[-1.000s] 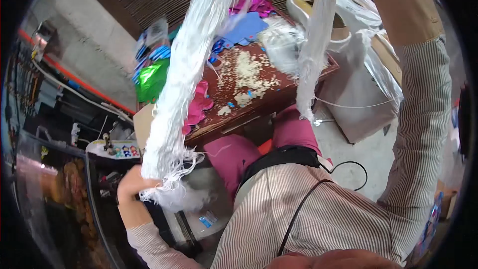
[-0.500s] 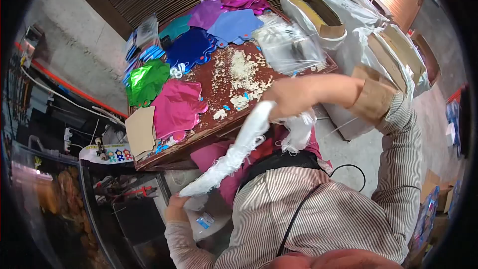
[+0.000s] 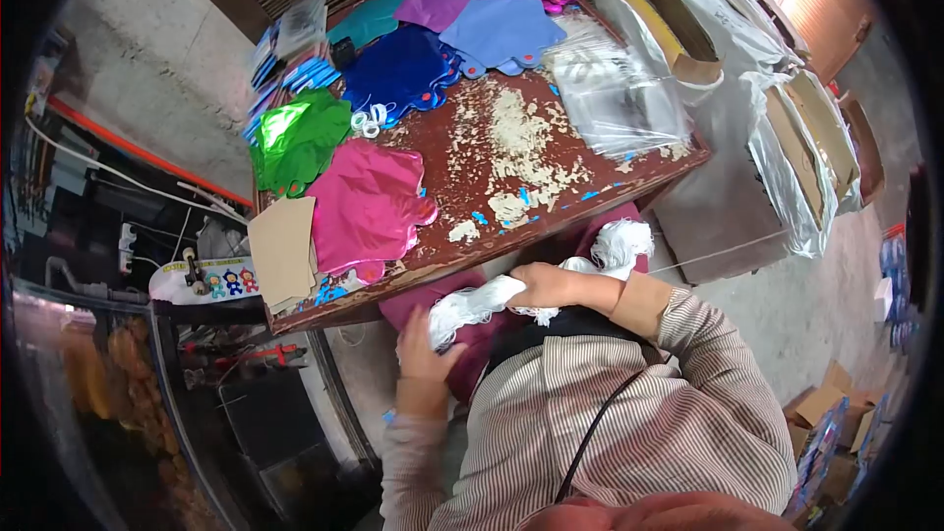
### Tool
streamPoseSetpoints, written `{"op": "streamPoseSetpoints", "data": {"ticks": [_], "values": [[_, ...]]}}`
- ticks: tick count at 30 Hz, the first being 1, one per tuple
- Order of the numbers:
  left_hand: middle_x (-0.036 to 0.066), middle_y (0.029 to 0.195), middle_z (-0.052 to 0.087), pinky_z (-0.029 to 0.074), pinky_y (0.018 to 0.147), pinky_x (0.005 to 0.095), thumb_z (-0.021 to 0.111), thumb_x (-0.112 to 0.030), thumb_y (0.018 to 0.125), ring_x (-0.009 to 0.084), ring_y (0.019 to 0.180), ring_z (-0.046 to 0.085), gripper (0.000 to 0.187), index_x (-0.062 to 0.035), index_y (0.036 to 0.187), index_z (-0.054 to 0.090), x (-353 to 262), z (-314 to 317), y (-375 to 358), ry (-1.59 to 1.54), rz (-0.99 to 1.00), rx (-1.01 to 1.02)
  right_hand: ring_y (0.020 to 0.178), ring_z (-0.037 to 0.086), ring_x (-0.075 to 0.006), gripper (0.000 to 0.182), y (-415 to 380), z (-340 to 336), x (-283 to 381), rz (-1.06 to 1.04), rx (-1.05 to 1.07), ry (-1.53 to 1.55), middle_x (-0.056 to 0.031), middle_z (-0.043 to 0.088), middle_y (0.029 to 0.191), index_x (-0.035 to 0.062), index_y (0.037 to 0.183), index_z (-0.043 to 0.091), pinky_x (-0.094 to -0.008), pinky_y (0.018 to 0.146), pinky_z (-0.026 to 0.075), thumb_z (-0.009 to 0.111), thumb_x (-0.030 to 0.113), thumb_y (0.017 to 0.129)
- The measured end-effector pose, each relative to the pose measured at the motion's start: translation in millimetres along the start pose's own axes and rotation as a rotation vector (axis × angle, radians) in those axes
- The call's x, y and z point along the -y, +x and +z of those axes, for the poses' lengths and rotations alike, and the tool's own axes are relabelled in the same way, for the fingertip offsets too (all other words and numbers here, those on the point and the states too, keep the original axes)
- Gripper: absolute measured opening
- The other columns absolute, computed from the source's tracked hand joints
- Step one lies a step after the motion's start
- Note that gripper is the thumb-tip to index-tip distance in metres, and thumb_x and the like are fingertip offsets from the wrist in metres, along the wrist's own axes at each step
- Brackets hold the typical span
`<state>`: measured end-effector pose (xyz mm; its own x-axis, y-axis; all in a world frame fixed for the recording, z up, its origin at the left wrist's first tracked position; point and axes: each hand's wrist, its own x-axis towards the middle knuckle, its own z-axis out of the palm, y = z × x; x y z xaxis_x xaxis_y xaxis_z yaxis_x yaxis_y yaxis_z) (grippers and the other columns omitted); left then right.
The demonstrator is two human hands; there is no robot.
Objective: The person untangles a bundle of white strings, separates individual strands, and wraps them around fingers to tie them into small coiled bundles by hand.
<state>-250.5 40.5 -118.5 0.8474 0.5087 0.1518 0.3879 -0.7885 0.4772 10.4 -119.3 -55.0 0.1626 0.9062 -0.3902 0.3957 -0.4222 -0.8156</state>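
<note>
A loose hank of white string (image 3: 472, 305) lies across my lap, with a bunched, looped end (image 3: 622, 244) on the right. My right hand (image 3: 549, 287) is closed around its middle. At the left end of the hank is my left hand (image 3: 429, 352), thumb and fingers spread apart beside the strands; whether it touches them is hard to make out. A single strand trails off to the right from the bunched end.
The worn red table (image 3: 511, 152) in front carries pink foil sheets (image 3: 369, 206), green ones (image 3: 305, 143), dark blue ones (image 3: 398, 74), cardboard pieces (image 3: 283, 251), small white string coils (image 3: 370, 121) and clear plastic bags (image 3: 619, 93). Bagged boxes (image 3: 801, 143) stand right.
My right hand has come down from above the table edge to my lap with the string. My left hand has risen toward it and opened, and the stretched hank is now bunched shorter.
</note>
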Motion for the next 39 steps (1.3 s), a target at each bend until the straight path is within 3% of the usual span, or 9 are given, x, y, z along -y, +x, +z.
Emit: {"op": "streamPoseSetpoints", "data": {"ticks": [6, 11, 14, 24, 27, 28, 31, 34, 39], "values": [[0.015, 0.105, 0.064, 0.041, 0.094, 0.0422, 0.071, -0.029, 0.072, 0.0332, 0.097, 0.061, 0.045, -0.0066, 0.11, 0.062, -2.0, 46.1, 27.9, 0.242, -0.064, 0.046, 0.074, 0.064, -0.0353, 0.042, -19.2, -24.2, -35.9, -0.016, 0.156, -0.513, -0.0155, 0.068, 0.086, 0.0039, 0.099, 0.065, -0.0411, 0.068, 0.051, 0.073, 0.031, 0.068], [0.011, 0.094, 0.065, 0.043, 0.089, 0.0438, 0.062, -0.024, 0.077, 0.0327, 0.09, 0.06, 0.025, -0.0104, 0.098, 0.065, 29.6, 56.6, 20.6, 0.305, -0.19, 0.108, 0.071, 0.066, -0.034, 0.024, -71.0, -56.5, -85.4, 0.288, -0.249, -0.883, -0.0129, 0.069, 0.085, 0.0078, 0.096, 0.066, -0.0445, 0.064, 0.052, 0.062, 0.021, 0.075], [0.01, 0.088, 0.065, 0.043, 0.087, 0.0448, 0.058, -0.021, 0.078, 0.0327, 0.087, 0.059, 0.019, -0.0117, 0.093, 0.065, 34.6, 56.6, 15.2, 0.321, -0.159, 0.05, 0.089, 0.065, -0.0347, 0.049, -96.5, -86.9, -87.1, 0.539, -0.223, -0.82, -0.0181, 0.065, 0.106, 0.0034, 0.111, 0.062, -0.045, 0.075, 0.051, 0.071, 0.03, 0.07], [0.018, 0.108, 0.063, 0.046, 0.087, 0.0487, 0.065, -0.027, 0.076, 0.04, 0.097, 0.059, 0.048, -0.0089, 0.119, 0.059, 8.2, 24.0, 27.4, 0.18, -0.118, 0.234, 0.128, 0.041, -0.0399, 0.117, -151.7, -25.0, -284.2, 0.267, -0.548, 0.017, -0.0281, 0.036, 0.143, -0.0021, 0.144, 0.026, -0.0424, 0.107, 0.035, 0.083, 0.057, 0.061], [0.018, 0.116, 0.062, 0.043, 0.094, 0.0485, 0.069, -0.029, 0.075, 0.0395, 0.105, 0.057, 0.056, -0.0075, 0.125, 0.057, -11.5, 11.3, 28.4, 0.114, -0.02, 0.129, 0.098, 0.061, -0.0335, 0.081, -182.2, -7.3, -294.1, 0.84, -0.091, -0.244, -0.0185, 0.063, 0.115, -0.0005, 0.121, 0.055, -0.0418, 0.086, 0.049, 0.075, 0.06, 0.071], [0.016, 0.119, 0.061, 0.04, 0.098, 0.0485, 0.069, -0.029, 0.075, 0.0383, 0.109, 0.056, 0.056, -0.0073, 0.125, 0.057, -15.8, 6.4, 30.2, 0.114, 0.011, 0.13, 0.081, 0.066, -0.0256, 0.056, -218.0, -25.8, -183.7, 0.746, -0.199, -0.387, -0.0103, 0.071, 0.094, 0.0018, 0.1, 0.067, -0.0368, 0.074, 0.052, 0.067, 0.055, 0.082], [0.018, 0.114, 0.064, 0.05, 0.086, 0.0401, 0.069, -0.026, 0.078, 0.0365, 0.098, 0.061, 0.049, -0.0038, 0.121, 0.059, -50.4, -24.2, 45.4, -0.024, 0.024, 0.15, 0.063, 0.062, -0.0161, 0.037, -213.4, -70.2, -163.9, 1.146, 0.086, 0.467, -0.0052, 0.072, 0.078, 0.0063, 0.095, 0.071, -0.0283, 0.063, 0.049, 0.055, 0.04, 0.094], [0.013, 0.105, 0.068, 0.051, 0.081, 0.0339, 0.068, -0.017, 0.08, 0.0308, 0.091, 0.065, 0.037, -0.0017, 0.114, 0.063, -103.1, -50.9, 64.7, -0.23, 0.006, 0.238, 0.061, 0.058, -0.0125, 0.026, -218.0, -127.8, -85.9, 0.919, 0.136, 0.573, -0.0035, 0.071, 0.077, 0.0029, 0.097, 0.072, -0.0237, 0.058, 0.047, 0.054, 0.022, 0.095], [0.014, 0.12, 0.062, 0.048, 0.088, 0.0312, 0.069, -0.01, 0.08, 0.0269, 0.106, 0.061, 0.047, -0.0016, 0.125, 0.056, -167.6, -57.9, 114.0, -0.659, 0.138, 0.246, 0.073, 0.06, -0.0117, 0.021, -185.0, -165.3, 33.6, -0.133, -0.048, 0.259, -0.0063, 0.071, 0.09, -0.0017, 0.105, 0.068, -0.0224, 0.067, 0.048, 0.051, 0.007, 0.096]]}}
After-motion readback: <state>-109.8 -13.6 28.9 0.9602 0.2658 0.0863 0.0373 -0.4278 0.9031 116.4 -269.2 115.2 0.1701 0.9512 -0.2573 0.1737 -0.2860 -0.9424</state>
